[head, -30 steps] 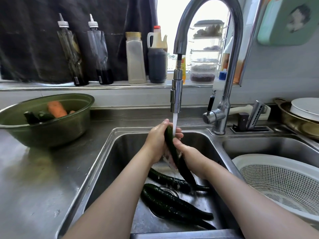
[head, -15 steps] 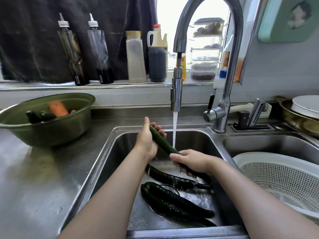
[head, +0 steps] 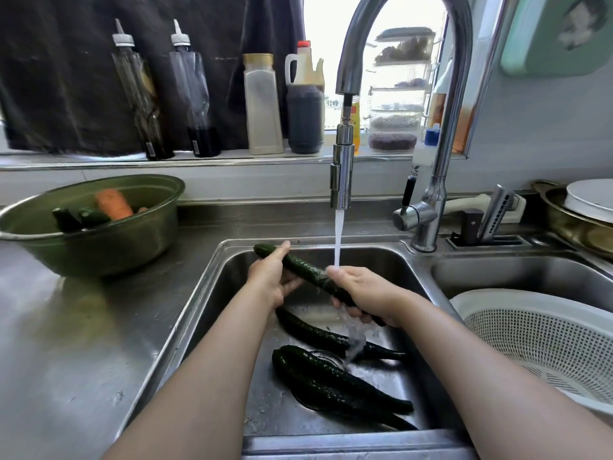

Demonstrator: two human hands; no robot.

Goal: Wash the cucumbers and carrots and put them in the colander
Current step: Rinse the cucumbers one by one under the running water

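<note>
One long dark-green bumpy cucumber (head: 305,268) is gripped slantwise over the steel sink basin (head: 229,293), left hand (head: 270,282) curled round its upper end, right hand (head: 361,293) wrapped round its lower part under the running water (head: 337,234). Three more cucumbers (head: 331,376) lie in the basin, an orange carrot (head: 112,204) waits in the green bowl (head: 109,250), and the white perforated colander (head: 530,343) shows no vegetables: most remains

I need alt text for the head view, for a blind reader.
The left hand and right hand hold a cucumber under the running tap. More cucumbers lie in the sink; a white colander stands at right.
</note>
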